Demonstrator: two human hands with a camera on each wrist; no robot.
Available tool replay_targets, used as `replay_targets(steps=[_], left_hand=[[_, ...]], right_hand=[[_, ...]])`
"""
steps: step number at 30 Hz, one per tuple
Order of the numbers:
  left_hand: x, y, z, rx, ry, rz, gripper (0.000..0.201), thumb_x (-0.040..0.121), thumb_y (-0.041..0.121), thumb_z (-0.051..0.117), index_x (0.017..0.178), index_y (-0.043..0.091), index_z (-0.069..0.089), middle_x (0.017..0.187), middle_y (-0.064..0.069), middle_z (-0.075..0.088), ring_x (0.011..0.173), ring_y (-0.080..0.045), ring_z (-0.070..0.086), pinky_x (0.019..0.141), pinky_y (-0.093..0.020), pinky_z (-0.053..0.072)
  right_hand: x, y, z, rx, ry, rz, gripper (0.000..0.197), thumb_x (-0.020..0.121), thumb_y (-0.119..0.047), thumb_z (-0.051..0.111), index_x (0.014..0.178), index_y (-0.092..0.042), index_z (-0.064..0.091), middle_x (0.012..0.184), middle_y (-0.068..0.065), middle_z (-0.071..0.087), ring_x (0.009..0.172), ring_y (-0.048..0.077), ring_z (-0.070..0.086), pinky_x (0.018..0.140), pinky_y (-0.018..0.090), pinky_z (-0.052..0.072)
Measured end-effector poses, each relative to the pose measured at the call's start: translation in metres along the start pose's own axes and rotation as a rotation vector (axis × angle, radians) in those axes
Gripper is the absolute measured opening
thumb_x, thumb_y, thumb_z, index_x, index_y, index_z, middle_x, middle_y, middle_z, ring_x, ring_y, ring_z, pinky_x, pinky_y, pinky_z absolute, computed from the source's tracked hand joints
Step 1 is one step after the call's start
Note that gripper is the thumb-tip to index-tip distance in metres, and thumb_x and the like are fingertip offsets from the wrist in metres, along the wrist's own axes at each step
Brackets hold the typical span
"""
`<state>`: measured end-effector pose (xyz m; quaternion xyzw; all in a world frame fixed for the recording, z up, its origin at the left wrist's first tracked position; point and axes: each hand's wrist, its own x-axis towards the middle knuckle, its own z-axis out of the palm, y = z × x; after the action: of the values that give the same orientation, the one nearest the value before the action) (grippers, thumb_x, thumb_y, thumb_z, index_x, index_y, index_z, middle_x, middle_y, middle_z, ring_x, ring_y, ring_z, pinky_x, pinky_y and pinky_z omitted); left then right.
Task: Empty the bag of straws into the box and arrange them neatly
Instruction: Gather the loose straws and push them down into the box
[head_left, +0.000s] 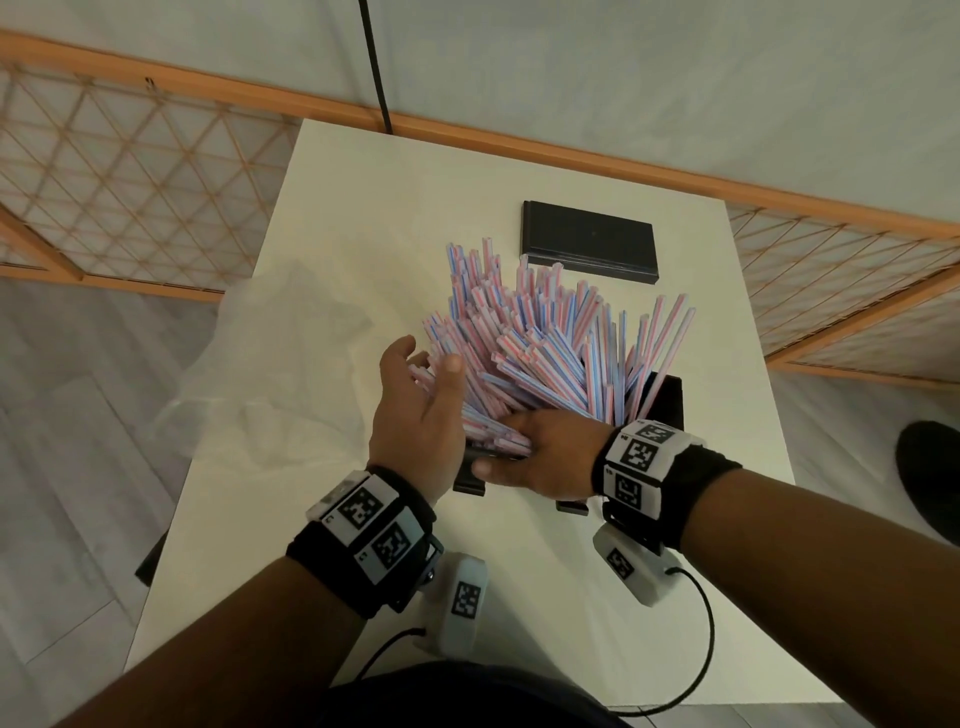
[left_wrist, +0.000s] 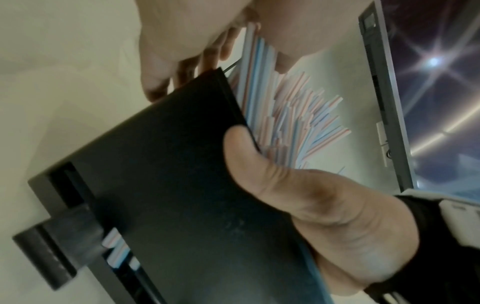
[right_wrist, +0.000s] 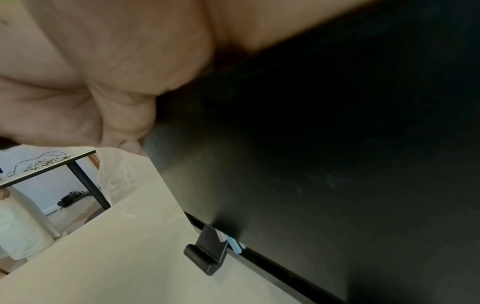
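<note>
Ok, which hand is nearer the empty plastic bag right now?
Left. The left hand is beside the straws, on the side facing the bag; the right hand lies across the box front, farther away.

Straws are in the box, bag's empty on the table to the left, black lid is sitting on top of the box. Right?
Not the lid. The head view shows the lid lying flat on the table beyond the box, apart from it. The rest holds: straws fan out of the open box, and the empty bag lies to the left.

White table (head_left: 322, 218) with box (head_left: 670, 400), lid (head_left: 589, 241), bag (head_left: 270, 358)
</note>
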<state>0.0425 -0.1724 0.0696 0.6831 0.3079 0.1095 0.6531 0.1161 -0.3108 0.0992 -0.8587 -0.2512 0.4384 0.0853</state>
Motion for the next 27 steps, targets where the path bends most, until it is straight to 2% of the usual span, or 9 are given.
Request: replay_targets(steps=[3,6,10,12,15,19,23,25,27], left_hand=[[0.001,0.001,-0.004,0.115,-0.074,-0.011,0.107,0.072,0.083,0.050,0.153,0.014,0.035,0.146,-0.008,0.058,0.131,-0.026,0.060,0.109,-0.053,0.048],[0.003,0.006,-0.006,0.072,-0.018,-0.057,0.107,0.075,0.071,0.071,0.156,0.017,0.028,0.155,-0.003,0.046,0.133,-0.026,0.057,0.109,-0.048,0.050],[0.000,0.009,0.001,-0.031,0.009,0.002,0.113,0.070,0.079,0.068,0.153,0.011,0.033,0.146,-0.003,0.056,0.128,-0.019,0.062,0.107,-0.048,0.052],[-0.002,-0.001,0.009,-0.034,-0.027,0.042,0.099,0.079,0.080,0.064,0.142,0.006,0.044,0.130,-0.004,0.068,0.119,-0.017,0.069,0.102,-0.051,0.055],[-0.001,-0.003,0.015,-0.086,-0.049,0.072,0.087,0.082,0.075,0.067,0.135,0.009,0.051,0.125,-0.002,0.070,0.115,-0.014,0.071,0.099,-0.050,0.057],[0.002,0.000,0.013,-0.104,-0.008,0.054,0.091,0.073,0.075,0.073,0.135,0.012,0.051,0.117,0.003,0.073,0.107,-0.016,0.074,0.094,-0.051,0.060],[0.001,-0.003,0.016,0.064,-0.130,0.052,0.079,0.072,0.072,0.070,0.134,0.025,0.059,0.124,0.007,0.072,0.116,-0.012,0.070,0.102,-0.046,0.056],[0.003,-0.005,0.013,0.007,-0.123,0.055,0.079,0.072,0.070,0.079,0.133,0.023,0.061,0.123,0.003,0.074,0.115,-0.018,0.072,0.100,-0.050,0.057],[0.004,-0.002,0.009,-0.078,-0.115,0.069,0.073,0.077,0.056,0.085,0.130,0.010,0.064,0.118,-0.006,0.076,0.110,-0.024,0.074,0.096,-0.054,0.059]], right_hand=[[0.004,0.002,0.003,-0.093,0.094,0.024,0.059,0.074,-0.086,0.049,0.078,-0.028,0.060,0.078,-0.004,0.065,0.080,0.017,0.061,0.077,0.030,0.050],[0.000,-0.002,0.001,-0.169,0.150,0.039,0.057,0.070,-0.087,0.052,0.067,-0.030,0.046,0.069,-0.008,0.055,0.074,0.015,0.054,0.071,0.026,0.041],[0.004,-0.001,0.005,-0.095,0.159,-0.040,0.064,0.064,-0.089,0.052,0.084,-0.028,0.056,0.076,-0.010,0.062,0.079,0.014,0.059,0.076,0.029,0.049],[0.005,-0.001,0.008,0.039,0.176,-0.127,0.060,0.067,-0.078,0.062,0.094,-0.025,0.066,0.084,-0.007,0.070,0.083,0.014,0.065,0.081,0.035,0.054],[0.002,-0.004,0.004,0.049,0.201,-0.132,0.044,0.076,-0.064,0.068,0.092,-0.023,0.072,0.083,-0.004,0.072,0.080,0.013,0.066,0.081,0.033,0.054],[-0.003,-0.013,-0.001,-0.049,0.260,-0.086,0.043,0.080,-0.065,0.065,0.092,-0.023,0.068,0.076,-0.007,0.062,0.073,0.013,0.056,0.071,0.023,0.041],[-0.009,-0.016,-0.003,-0.149,0.265,-0.105,0.054,0.082,-0.062,0.066,0.117,-0.022,0.060,0.078,-0.008,0.054,0.086,0.019,0.059,0.074,0.023,0.037],[-0.014,-0.010,-0.003,-0.114,0.235,-0.129,0.065,0.079,-0.063,0.069,0.125,-0.020,0.056,0.092,-0.005,0.066,0.092,0.019,0.062,0.079,0.026,0.044],[-0.021,0.003,-0.001,-0.114,0.260,-0.154,0.065,0.079,-0.059,0.071,0.128,-0.018,0.057,0.110,0.001,0.070,0.101,0.024,0.065,0.086,0.032,0.051]])
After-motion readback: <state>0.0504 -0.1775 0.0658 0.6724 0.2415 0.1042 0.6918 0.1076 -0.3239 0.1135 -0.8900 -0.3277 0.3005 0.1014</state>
